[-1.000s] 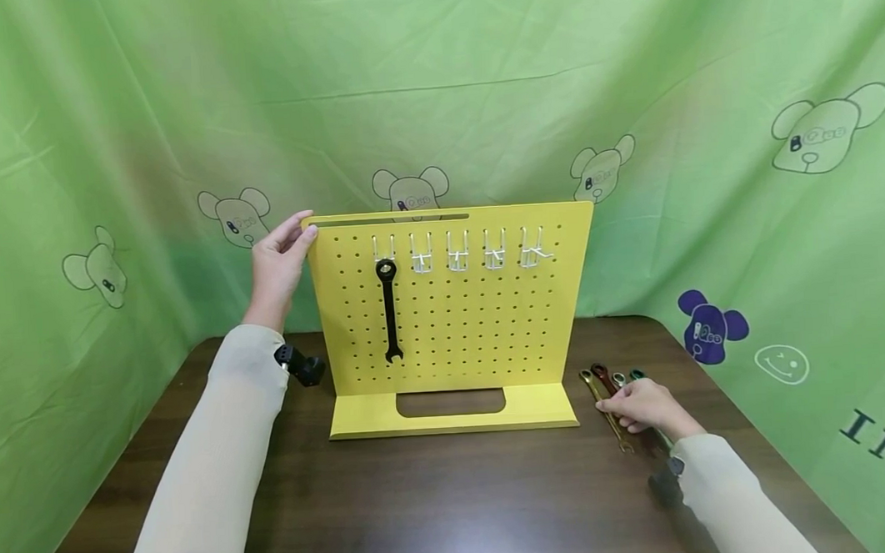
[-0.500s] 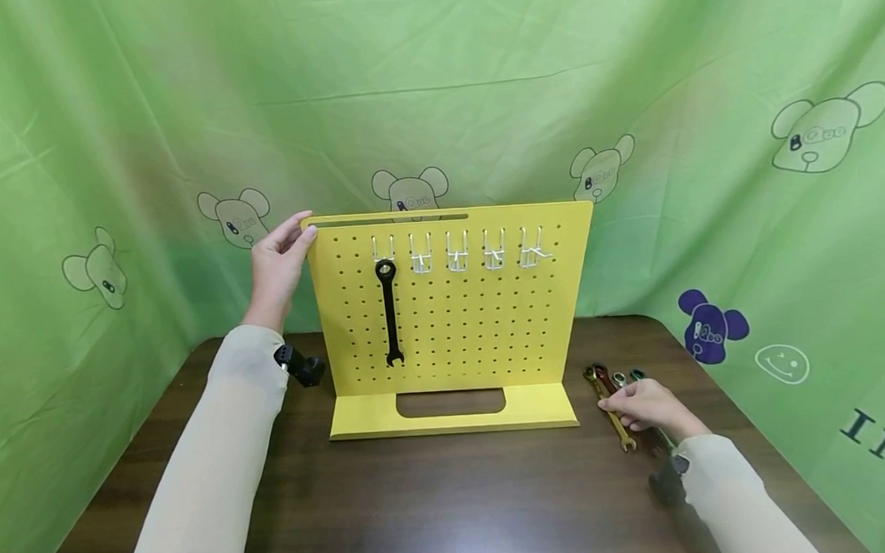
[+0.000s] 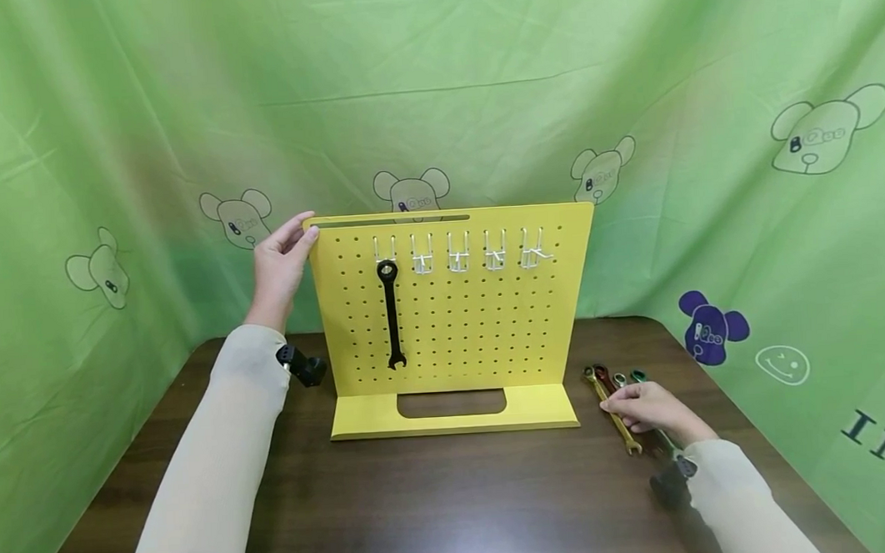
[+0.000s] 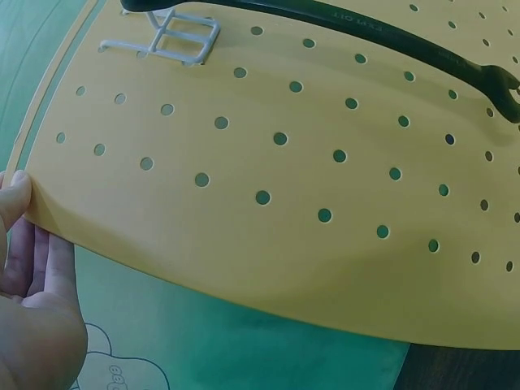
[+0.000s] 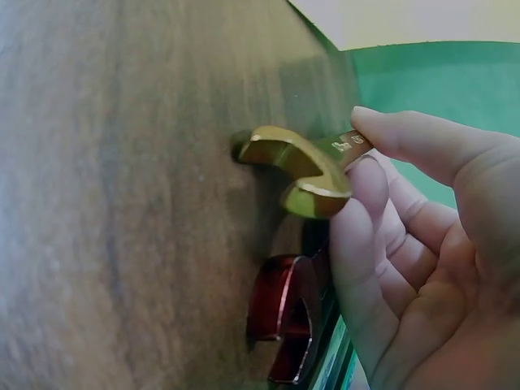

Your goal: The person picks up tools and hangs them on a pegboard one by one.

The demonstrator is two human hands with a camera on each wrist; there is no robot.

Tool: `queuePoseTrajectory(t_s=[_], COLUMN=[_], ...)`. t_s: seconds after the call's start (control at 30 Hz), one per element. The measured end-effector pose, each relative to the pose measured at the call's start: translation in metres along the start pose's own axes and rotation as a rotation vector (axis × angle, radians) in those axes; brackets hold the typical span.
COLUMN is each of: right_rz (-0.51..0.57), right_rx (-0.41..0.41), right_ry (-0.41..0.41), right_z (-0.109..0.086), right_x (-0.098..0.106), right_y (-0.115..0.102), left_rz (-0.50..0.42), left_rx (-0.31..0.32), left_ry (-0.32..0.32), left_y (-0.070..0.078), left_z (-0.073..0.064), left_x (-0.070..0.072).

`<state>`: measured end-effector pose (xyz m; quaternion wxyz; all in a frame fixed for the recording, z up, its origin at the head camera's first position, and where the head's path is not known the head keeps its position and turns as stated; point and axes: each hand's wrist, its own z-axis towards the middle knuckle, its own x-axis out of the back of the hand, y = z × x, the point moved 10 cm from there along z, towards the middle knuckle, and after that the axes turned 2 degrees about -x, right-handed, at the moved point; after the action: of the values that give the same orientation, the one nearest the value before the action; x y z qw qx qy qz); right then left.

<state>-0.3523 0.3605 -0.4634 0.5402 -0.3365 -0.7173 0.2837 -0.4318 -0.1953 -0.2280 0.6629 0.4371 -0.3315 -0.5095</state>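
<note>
left hand (image 3: 278, 268): fingers clamped on pegboard (image 3: 456, 303), upper-left corner | right hand (image 3: 650, 407): fingers pinching gold wrench (image 3: 620, 427) | red wrench (image 5: 275, 302) beside

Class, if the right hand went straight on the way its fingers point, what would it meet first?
Beyond the gold wrench it pinches, the right hand would probably meet the yellow pegboard base, though depth is unclear.

five wrenches (image 3: 392, 312), five hooks (image 3: 458, 263), one pegboard (image 3: 454, 318)
</note>
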Motion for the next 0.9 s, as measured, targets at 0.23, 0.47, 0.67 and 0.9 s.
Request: queuePoseTrajectory(t_s=[0.23,0.47,0.67,0.9], right_rz=[0.025,0.096,0.087,0.107], right_rx=[0.029,0.059,0.098,0.137], right_ry=[-0.019,-0.042,-0.043,-0.056], right_z=[-0.002,-0.009,-0.019,-0.027], right_x=[0.001,0.0,0.003,0.004], right_y=[-0.002,-0.01,-0.029,-0.057], left_rz=[0.011,-0.003,-0.014,-0.012], left_rx=[-0.004,0.003,0.001,-0.002], left_ry=[0.002,0.003,0.004,0.005], left_y=[0.0,-0.002,-0.004,-0.003], left_z=[0.0,0.0,0.0,0.002], left_x=[0.0,0.0,-0.001,0.0])
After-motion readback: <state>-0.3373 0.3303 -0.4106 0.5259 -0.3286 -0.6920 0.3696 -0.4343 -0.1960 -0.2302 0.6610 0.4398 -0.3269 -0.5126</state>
